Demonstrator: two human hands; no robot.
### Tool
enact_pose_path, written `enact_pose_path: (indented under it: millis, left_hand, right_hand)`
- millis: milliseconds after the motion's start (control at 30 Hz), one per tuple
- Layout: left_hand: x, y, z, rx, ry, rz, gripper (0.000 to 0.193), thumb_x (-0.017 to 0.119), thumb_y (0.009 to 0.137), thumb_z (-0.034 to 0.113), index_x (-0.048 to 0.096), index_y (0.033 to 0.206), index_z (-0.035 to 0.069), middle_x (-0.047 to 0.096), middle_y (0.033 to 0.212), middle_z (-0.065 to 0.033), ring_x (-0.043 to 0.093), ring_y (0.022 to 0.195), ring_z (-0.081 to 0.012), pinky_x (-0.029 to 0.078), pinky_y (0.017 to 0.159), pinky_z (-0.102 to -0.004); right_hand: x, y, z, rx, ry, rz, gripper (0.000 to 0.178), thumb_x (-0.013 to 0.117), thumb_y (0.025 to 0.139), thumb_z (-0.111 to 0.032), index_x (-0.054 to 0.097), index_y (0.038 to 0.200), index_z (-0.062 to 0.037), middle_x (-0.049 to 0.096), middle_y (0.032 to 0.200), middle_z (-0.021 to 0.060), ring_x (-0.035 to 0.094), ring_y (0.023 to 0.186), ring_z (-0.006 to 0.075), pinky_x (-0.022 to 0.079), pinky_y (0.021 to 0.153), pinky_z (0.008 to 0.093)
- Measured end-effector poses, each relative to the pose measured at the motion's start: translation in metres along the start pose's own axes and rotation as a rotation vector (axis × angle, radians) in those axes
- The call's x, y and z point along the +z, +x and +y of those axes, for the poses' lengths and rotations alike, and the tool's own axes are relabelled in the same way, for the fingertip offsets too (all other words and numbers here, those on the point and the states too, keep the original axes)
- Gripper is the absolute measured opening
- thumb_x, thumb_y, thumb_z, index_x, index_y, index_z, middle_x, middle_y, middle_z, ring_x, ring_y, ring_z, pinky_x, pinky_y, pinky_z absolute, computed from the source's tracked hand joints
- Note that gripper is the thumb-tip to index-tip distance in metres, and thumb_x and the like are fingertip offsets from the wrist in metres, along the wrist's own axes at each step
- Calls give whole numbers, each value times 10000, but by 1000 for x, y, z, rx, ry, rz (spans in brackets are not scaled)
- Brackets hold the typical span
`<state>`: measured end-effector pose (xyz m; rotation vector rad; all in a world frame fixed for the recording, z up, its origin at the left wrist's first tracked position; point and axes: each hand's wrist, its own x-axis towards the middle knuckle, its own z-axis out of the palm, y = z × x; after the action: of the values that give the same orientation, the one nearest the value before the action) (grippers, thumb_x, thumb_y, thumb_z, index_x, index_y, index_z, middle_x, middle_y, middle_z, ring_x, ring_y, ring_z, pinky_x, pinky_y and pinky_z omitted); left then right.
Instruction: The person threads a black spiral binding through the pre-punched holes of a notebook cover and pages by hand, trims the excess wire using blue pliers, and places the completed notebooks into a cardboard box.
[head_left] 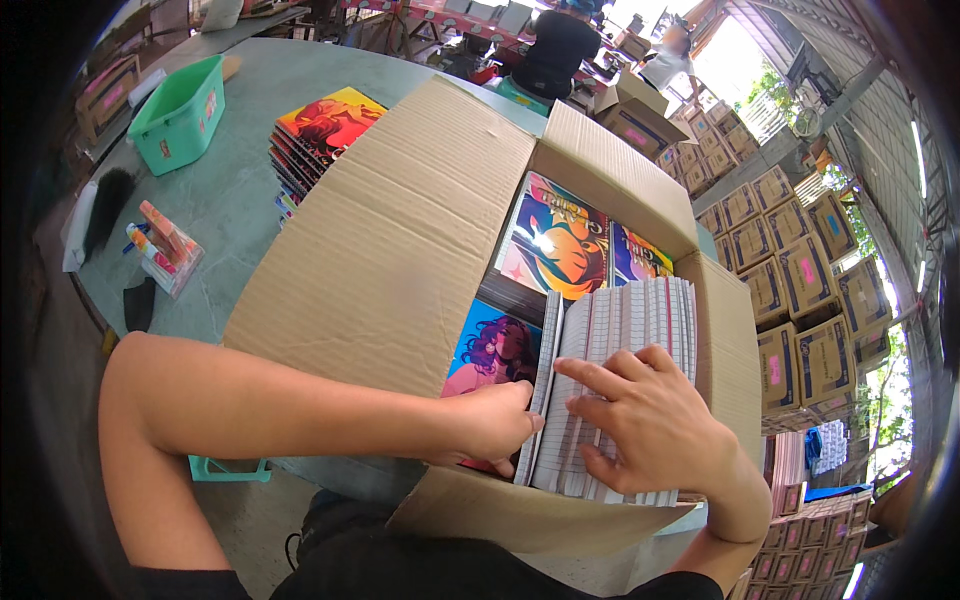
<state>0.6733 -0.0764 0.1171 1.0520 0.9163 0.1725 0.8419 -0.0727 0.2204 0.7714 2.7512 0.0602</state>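
An open cardboard box [370, 240] sits before me, packed with notebooks with colourful illustrated covers. A row of notebooks [620, 320] stands on edge in its near right part, page edges up. My left hand [490, 420] is closed at the left end of that row, its fingers round the edge of a thin notebook [548, 345]. My right hand [650, 415] rests over the row with fingers spread, fingertips touching the page edges. Flat beside my left hand lies a notebook with a blue and pink cover [490, 350]. Farther back lies an orange and yellow one [555, 245].
On the grey-green table [300, 70] stand a notebook stack [325, 125], a green plastic basket [180, 120] and a small clear holder with pens [165, 250]. Stacked cartons [800, 270] line the right. A person in black [555, 55] sits at the back.
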Motion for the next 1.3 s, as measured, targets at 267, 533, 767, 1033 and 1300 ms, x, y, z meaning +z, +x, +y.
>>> enact_pose_path:
  millis: [267,533,767,1033,1300]
  left_hand:
    - [0,2,-1,12,-8,-36,295,401,979,174,355,1129,-76,532,1027,-208,637,811,-250,563,695,-355]
    - [0,1,-1,-6,-11,9,309,431,974,208,386,1110,-65,539,963,-154,606,819,-201,558,679,-335]
    - [0,2,0,-4,25,2,322,463,965,231,396,1121,-42,542,910,-117,591,782,-178,544,658,-322]
    - [6,4,-17,363,571,527,547,533,928,224,282,1290,-100,519,1117,-231,566,1010,-319,461,884,-383]
    - [0,0,3,182,-294,124,779,315,917,605,274,1376,-24,410,1322,-227,432,1218,-305,386,981,-426]
  right_hand:
    - [4,4,0,3,16,-4,363,593,702,-286,646,970,-46,577,891,44,505,898,217,364,804,350]
    - [-2,4,0,5,10,-74,320,587,709,-279,678,897,-36,599,945,52,504,914,206,367,813,350]
    - [3,-1,3,-7,40,-2,335,579,729,-272,680,941,-33,610,1023,55,507,937,201,367,830,344]
    - [2,2,1,-17,19,18,275,583,708,-260,662,844,-35,630,959,62,520,900,198,373,807,339]
    - [9,21,-3,-41,-37,16,207,575,684,-261,642,665,-66,639,748,58,549,817,216,378,731,345]
